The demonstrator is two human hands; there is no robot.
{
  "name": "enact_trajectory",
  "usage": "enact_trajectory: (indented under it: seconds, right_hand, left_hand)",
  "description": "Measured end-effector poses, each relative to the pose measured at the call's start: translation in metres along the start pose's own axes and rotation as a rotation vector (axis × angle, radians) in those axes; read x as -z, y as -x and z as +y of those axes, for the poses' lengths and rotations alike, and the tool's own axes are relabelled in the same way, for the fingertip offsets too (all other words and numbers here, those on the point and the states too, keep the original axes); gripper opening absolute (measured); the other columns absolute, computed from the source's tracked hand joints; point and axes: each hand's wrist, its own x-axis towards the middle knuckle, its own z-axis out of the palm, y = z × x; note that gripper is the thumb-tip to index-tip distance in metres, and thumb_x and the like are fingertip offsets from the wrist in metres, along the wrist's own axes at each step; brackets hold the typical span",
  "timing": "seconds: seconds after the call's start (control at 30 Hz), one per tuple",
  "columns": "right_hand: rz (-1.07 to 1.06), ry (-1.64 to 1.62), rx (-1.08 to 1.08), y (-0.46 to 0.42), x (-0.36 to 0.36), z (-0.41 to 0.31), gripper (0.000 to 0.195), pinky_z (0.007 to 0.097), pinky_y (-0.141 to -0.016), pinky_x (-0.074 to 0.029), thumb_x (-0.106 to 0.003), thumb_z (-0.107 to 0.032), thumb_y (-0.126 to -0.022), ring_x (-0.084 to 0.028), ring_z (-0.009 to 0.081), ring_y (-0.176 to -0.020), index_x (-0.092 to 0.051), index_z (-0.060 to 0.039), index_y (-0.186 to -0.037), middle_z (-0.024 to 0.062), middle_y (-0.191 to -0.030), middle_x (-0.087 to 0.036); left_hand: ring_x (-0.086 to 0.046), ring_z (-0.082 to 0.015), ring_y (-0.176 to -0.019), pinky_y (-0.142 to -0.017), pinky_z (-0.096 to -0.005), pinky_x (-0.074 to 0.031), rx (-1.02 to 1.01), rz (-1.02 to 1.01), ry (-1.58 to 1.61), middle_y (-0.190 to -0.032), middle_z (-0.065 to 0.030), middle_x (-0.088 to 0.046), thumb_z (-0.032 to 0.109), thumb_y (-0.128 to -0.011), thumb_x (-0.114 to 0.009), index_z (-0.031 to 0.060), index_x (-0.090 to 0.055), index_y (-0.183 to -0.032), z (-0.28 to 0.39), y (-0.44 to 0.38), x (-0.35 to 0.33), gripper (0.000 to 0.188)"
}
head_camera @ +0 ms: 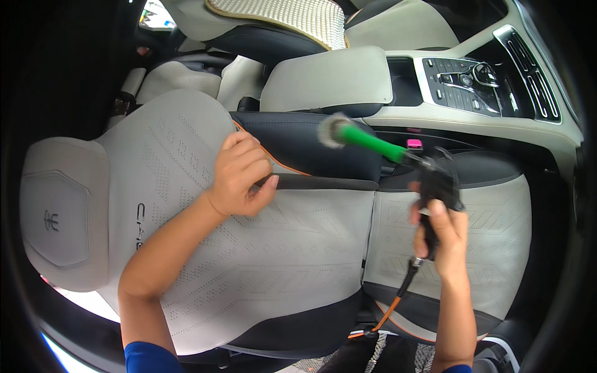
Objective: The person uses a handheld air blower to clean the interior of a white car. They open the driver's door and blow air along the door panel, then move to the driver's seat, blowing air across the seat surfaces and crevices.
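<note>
My right hand (440,233) grips a black pistol-shaped air gun (436,186), a little blurred. A green tube with a round, pale bristle brush (333,130) at its tip extends from it toward the upper left. An orange air hose (392,310) leads down from the handle. My left hand (245,175) rests with curled fingers on the perforated grey-white backrest (280,233) of a car seat, near its dark side bolster with orange piping. Whether anything lies within its fingers is hidden. The seat cushion (494,242) is behind my right hand.
Beyond the seat are a pale armrest (326,81) and a centre console with buttons and a gear selector (485,74). A pink-red buckle (414,144) sits beside the cushion. The other front seat bears a beaded cover (298,18). A headrest (65,214) stands at left.
</note>
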Motion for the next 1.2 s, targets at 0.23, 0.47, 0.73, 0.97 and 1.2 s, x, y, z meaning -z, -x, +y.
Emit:
enact_trajectory:
  seconds: [0.23, 0.47, 0.73, 0.97, 1.2]
  right_hand:
    - [-0.012, -0.027, 0.004, 0.004, -0.006, -0.005, 0.022, 0.0229, -0.039, -0.032, -0.063, -0.023, -0.095, -0.044, 0.0055, -0.042, -0.057, -0.0029, -0.093, -0.0026, -0.059, -0.046]
    - [-0.417, -0.056, -0.104, -0.03, -0.02, -0.021, 0.039, 0.0246, -0.041, -0.034, -0.06, -0.037, -0.098, -0.046, 0.006, -0.042, -0.059, -0.0028, -0.08, -0.0009, -0.055, -0.05]
    - [0.281, 0.046, -0.096, 0.033, 0.087, 0.059, 0.063, 0.0232, -0.034, -0.035, -0.051, -0.047, -0.099, -0.046, 0.009, -0.037, -0.051, 0.0092, -0.128, 0.0114, -0.087, -0.061]
    - [0.065, 0.069, -0.221, 0.033, 0.052, 0.086, 0.059, 0.0272, -0.041, -0.034, -0.05, -0.054, -0.098, -0.045, 0.0098, -0.04, -0.063, 0.0014, -0.112, 0.008, -0.06, -0.06]
    - [0.113, 0.115, -0.506, 0.086, 0.006, 0.113, 0.041, 0.0282, -0.035, -0.032, -0.055, -0.038, -0.101, -0.045, 0.0112, -0.036, -0.055, -0.0006, -0.083, 0.0018, -0.053, -0.047]
  left_hand:
    - [-0.051, -0.0282, -0.068, -0.08, -0.0418, -0.043, 0.006, 0.002, -0.028, -0.07, -0.0084, -0.054, 0.008, -0.067, -0.063, 0.0033, -0.052, -0.07, 0.002, 0.002, -0.005, 0.012]
    - [-0.052, -0.0276, -0.07, -0.082, -0.041, -0.043, -0.002, -0.031, -0.067, -0.071, -0.0075, -0.055, 0.009, -0.076, -0.064, 0.0042, -0.053, -0.07, 0.002, -0.007, -0.007, 0.013]
    - [-0.054, -0.0316, -0.099, -0.098, -0.0505, -0.039, 0.111, -0.066, -0.229, -0.102, -0.011, -0.059, 0.015, -0.083, -0.067, 0.0064, -0.061, -0.094, -0.012, -0.01, -0.033, 0.014]
    - [-0.018, -0.0272, -0.151, -0.117, -0.067, -0.007, -0.06, -0.469, -0.554, -0.161, -0.0011, -0.028, 0.04, -0.086, -0.068, 0.0343, -0.042, -0.148, 0.021, -0.022, -0.14, 0.068]
    - [-0.021, -0.0273, -0.15, -0.118, -0.064, -0.008, -0.01, -0.454, -0.501, -0.161, -0.0017, -0.03, 0.038, -0.084, -0.07, 0.0335, -0.042, -0.149, 0.026, -0.022, -0.144, 0.071]
